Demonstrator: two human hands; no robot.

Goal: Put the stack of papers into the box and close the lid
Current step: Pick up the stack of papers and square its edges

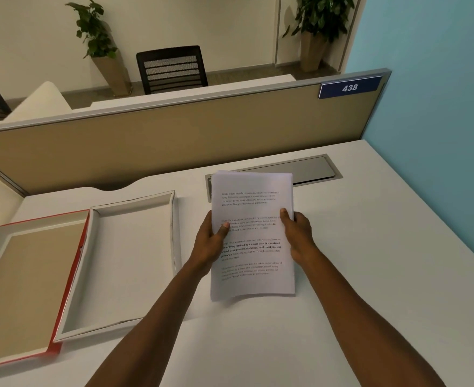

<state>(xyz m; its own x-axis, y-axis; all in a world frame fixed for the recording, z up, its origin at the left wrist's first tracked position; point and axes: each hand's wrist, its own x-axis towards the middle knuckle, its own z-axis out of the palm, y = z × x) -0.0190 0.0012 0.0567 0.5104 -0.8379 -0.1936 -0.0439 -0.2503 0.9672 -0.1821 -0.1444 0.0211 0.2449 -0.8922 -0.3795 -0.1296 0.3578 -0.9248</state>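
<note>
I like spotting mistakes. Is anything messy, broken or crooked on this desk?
Nothing is spilled or broken. The box sits a bit crooked on the desk, with its red-edged lid lying open beside it. The left hand and right hand hold the stack of papers above the desk; its sheets look slightly uneven.

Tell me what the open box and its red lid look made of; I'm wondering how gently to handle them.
Box: apparently thin white cardboard, matte; its walls look slightly bent. Red lid: likely cardboard too, red outside, with a plain tan inner panel.
</note>
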